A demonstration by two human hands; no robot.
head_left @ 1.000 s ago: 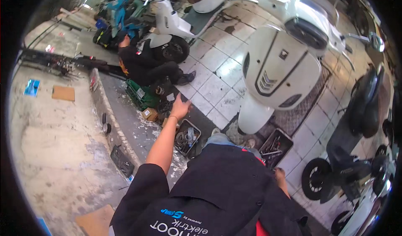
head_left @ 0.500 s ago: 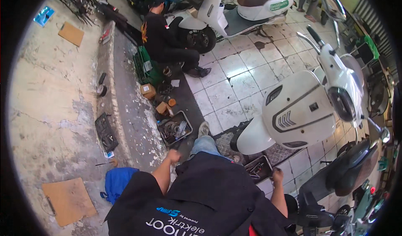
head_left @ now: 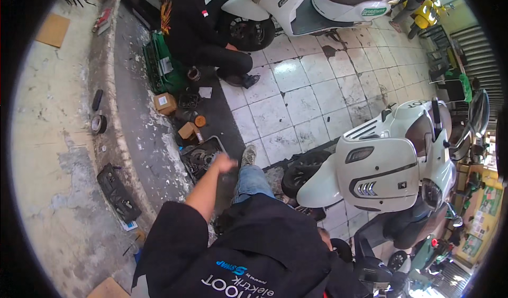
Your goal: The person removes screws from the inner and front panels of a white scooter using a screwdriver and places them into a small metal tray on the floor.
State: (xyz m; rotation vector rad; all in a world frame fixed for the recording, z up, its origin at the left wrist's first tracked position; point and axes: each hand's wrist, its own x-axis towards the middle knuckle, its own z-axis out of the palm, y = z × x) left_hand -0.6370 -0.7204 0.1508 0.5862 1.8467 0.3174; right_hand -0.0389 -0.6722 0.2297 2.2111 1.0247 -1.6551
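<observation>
My left hand [head_left: 226, 163], smeared by motion, is over the edge of a dark tray [head_left: 217, 140] of metal parts beside the low wall. Its fingers do not show clearly, and nothing can be made out in them. Only a bit of skin of my right hand or forearm [head_left: 324, 237] shows past my dark shirt; the fingers are hidden. In front of my right side stands a white scooter [head_left: 377, 173], its dark front wheel [head_left: 304, 172] near my leg. A second tray [head_left: 317, 213] is mostly covered by my body and the scooter.
A person [head_left: 198, 31] in dark clothes sits at another white scooter's front wheel [head_left: 247, 32]. Along the wall are a green crate [head_left: 159, 65], cardboard boxes [head_left: 165, 103] and an orange-lidded jar [head_left: 200, 121]. A black tool case [head_left: 117, 193] rests on the ledge. More scooters [head_left: 418, 250] stand behind right.
My left hand has moved forward to the parts tray. My right hand, in plain sight by the second tray before, is now mostly hidden. The view has shifted, and the near scooter appears turned.
</observation>
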